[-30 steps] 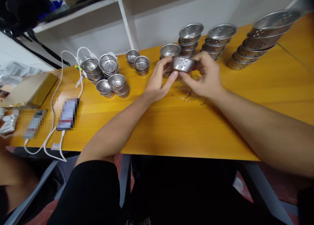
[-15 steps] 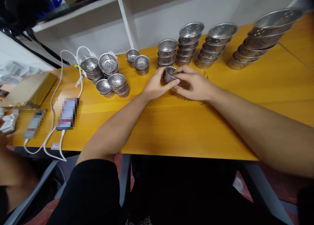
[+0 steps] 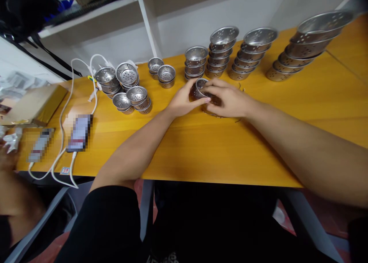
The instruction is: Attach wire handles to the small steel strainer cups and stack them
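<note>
Tabletop [image 3: 201, 152] is carrying everything; I'm using the middle stack [image 3: 196, 62] of perforated cups as reference. Big stack [image 3: 304, 46] is standing well to its right, leaning outward; a knock from the right arm could bring it down, since the upper cups are overhanging the base. Cluster of smaller cups [image 3: 137, 96] is sitting well to the left of the middle stack, clear of both hands.

Right hand [image 3: 227, 96] is working in front and to the right of the middle stack, fingers bent over the rim of the held cup [image 3: 201, 85]; can't tell if it's pinching anything, knuckles are hiding the tips. Left hand [image 3: 182, 98] is gripping that cup from the left, thumb at the front.

Held cup is sitting just in front of the middle stack, so an upward jerk or backward push could bump it. Cup could also twist loose if the right fingers are pressing off-centre.

Thin wires [image 3: 238, 121] are lying in front and to the right of the middle stack, partly under the right hand; a sideways drag could scatter them.
</note>
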Tool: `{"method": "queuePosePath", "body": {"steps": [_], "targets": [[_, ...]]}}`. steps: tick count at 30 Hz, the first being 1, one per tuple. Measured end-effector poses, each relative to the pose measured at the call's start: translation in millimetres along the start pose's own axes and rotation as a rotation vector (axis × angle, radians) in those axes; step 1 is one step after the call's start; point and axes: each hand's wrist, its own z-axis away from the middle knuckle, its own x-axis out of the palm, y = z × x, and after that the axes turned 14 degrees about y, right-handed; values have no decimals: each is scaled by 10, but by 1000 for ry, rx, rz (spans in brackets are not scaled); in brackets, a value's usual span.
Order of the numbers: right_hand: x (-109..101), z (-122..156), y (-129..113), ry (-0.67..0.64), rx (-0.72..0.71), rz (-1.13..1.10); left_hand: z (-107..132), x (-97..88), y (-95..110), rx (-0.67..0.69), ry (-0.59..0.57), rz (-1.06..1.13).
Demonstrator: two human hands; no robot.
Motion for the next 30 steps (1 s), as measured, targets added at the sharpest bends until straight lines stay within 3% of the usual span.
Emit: {"method": "queuePosePath", "body": {"steps": [8, 16, 20, 26, 30], "targets": [[-114, -21, -20, -93, 38, 70, -40, -17, 45, -80, -60, 133], [-157, -68, 7, 33, -34, 83, -47, -30, -21, -252, -50, 284], [-163, -85, -39, 73, -82, 37, -80, -73, -96, -267, -32, 280], [-101, -70, 14, 99, 44, -98, -132, -103, -271, -160, -47, 257], [-98, -89, 23, 114, 89, -142, -141, -102, -268, -156, -74, 221]]}}
